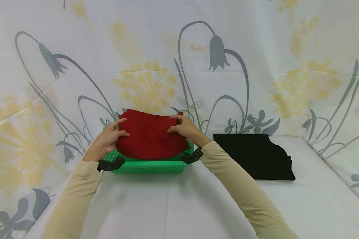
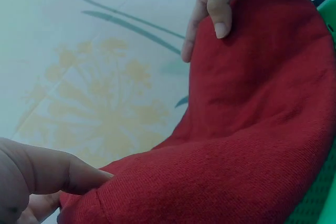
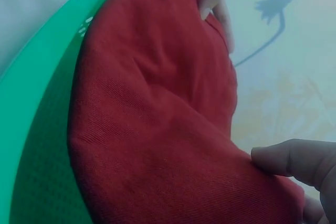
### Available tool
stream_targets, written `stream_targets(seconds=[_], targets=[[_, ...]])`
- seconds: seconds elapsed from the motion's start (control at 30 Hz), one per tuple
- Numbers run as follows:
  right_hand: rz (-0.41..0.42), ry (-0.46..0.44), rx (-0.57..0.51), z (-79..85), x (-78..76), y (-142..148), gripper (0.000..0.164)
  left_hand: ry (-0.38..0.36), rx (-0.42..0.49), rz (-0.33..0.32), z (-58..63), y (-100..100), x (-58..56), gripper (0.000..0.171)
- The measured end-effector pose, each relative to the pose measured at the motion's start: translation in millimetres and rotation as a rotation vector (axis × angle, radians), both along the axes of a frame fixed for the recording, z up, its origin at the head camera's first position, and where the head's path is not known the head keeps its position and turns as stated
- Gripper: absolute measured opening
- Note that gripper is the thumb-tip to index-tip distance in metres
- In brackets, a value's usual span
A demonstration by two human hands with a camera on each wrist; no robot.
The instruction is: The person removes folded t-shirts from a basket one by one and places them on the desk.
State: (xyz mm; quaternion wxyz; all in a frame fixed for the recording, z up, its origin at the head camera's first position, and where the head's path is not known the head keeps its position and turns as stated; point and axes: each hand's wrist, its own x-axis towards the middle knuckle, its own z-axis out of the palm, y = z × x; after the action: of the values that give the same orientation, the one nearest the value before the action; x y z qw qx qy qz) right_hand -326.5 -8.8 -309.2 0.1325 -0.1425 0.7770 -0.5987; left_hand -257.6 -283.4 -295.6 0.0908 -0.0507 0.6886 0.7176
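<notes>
A folded red cloth (image 1: 152, 136) hangs between my two hands, over a green plastic basket (image 1: 149, 167). My left hand (image 1: 107, 139) pinches the cloth's left side, thumb in front and fingers behind. On the other side my right hand (image 1: 185, 127) pinches it near the upper right corner, thumb likewise on the near face. Both wrist views show the fabric sagging softly between the grips. In the right wrist view the green basket wall (image 3: 31, 103) runs along its lower edge. Most of the basket's inside is hidden behind the cloth.
Folded black cloth (image 1: 254, 156) lies flat on the white table surface (image 1: 137, 205), right of the basket and partly behind my right forearm. A flower-printed curtain (image 1: 155, 49) stands behind and along both sides. A black strap (image 1: 110, 164) sits on each wrist.
</notes>
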Motion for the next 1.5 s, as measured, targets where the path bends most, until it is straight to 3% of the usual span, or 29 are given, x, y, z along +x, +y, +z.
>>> stream_targets(seconds=[0.3, 0.73, 1.03, 1.5], targets=[[0.019, 0.035, -0.037, 9.6, 6.0, 11, 0.062, 0.055, -0.015, 0.011, 8.2, 4, 9.6, 0.073], [-0.009, 0.046, -0.101, 22.1, 17.0, 38, 0.063, 0.166, -0.004, 0.051, 18.1, 27, 22.3, 0.073], [0.001, 0.040, -0.128, 22.4, 26.3, 57, 0.065, 0.220, -0.013, 0.011, 15.2, 37, 27.9, 0.072], [-0.018, 0.074, -0.118, 24.1, 47.7, 87, 0.064, 0.261, 0.084, -0.046, 14.2, 58, 42.5, 0.070]])
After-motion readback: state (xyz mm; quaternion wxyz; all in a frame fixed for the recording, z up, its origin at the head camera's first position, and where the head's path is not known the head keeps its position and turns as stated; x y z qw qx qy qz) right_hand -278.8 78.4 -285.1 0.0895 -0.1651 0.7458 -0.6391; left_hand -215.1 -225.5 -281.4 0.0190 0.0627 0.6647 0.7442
